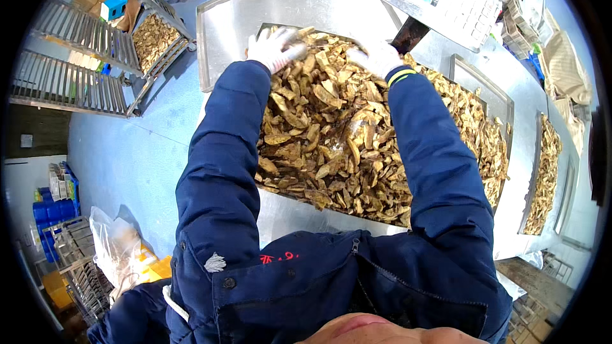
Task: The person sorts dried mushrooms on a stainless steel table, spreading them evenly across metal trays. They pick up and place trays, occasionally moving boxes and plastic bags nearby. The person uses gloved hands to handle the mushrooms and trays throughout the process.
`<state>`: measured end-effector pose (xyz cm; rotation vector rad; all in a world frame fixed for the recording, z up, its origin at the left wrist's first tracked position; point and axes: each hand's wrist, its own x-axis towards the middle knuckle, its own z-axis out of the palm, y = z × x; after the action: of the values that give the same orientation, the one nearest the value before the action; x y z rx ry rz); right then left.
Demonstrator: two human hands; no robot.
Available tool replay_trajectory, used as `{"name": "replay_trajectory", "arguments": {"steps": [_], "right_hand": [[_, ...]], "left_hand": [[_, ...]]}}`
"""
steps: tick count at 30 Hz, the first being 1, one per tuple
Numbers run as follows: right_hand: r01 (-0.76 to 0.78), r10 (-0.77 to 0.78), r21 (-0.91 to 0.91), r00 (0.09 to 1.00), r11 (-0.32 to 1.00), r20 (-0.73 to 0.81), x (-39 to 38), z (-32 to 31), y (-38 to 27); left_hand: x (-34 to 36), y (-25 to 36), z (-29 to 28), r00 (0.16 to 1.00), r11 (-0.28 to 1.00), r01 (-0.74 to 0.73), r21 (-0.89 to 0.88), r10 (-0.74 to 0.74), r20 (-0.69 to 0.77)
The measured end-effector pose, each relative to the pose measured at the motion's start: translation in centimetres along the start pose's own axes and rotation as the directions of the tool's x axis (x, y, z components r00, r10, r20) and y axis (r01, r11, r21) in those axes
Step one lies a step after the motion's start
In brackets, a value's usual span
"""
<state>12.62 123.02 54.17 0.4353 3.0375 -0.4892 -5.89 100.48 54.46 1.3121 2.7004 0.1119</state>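
A wide heap of dried brown, yellowish slices (328, 95) fills a shallow metal tray in front of me. My left hand (276, 49), in a white glove, rests at the heap's far left edge with its fingers spread. My right hand (377, 59), gloved in white too, lies over the heap's far side. It is blurred by motion, but its fingers look stretched out toward the left, and no held thing shows. Near the middle of the heap, something clear and shiny (360, 134) catches the light among the slices.
A steel tabletop (280, 0) extends behind the heap. A white weighing scale (440, 0) with a green display stands at the far right. Another tray of slices (545, 175) lies farther right. Metal racks (83, 38) stand at the left, beside a slice-filled tray (153, 41).
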Motion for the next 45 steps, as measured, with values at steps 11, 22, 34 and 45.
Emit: {"name": "replay_trajectory", "arguments": {"steps": [11, 22, 34, 45], "right_hand": [[0.149, -0.18, -0.267, 0.979, 0.952, -0.095, -13.2, 1.0, -0.5], [0.267, -0.285, -0.127, 0.947, 0.955, -0.15, -2.0, 2.1, -9.6], [0.221, -0.249, -0.233, 0.964, 0.947, -0.095, -13.9, 2.8, -8.2], [-0.134, 0.088, -0.2, 0.97, 0.971, -0.226, -22.0, 1.9, -1.0]], "left_hand": [[-5.1, 5.9, -1.2, 0.937, 0.912, -0.35, 0.214, 0.337, 0.097], [-26.0, 0.9, -0.4, 0.974, 0.999, -0.012, -0.049, 0.001, -0.225], [-23.7, 2.1, 3.2, 0.987, 0.993, 0.089, -0.081, -0.099, -0.129], [-15.4, 11.2, 2.3, 0.912, 0.914, -0.382, 0.14, 0.397, -0.104]]}}
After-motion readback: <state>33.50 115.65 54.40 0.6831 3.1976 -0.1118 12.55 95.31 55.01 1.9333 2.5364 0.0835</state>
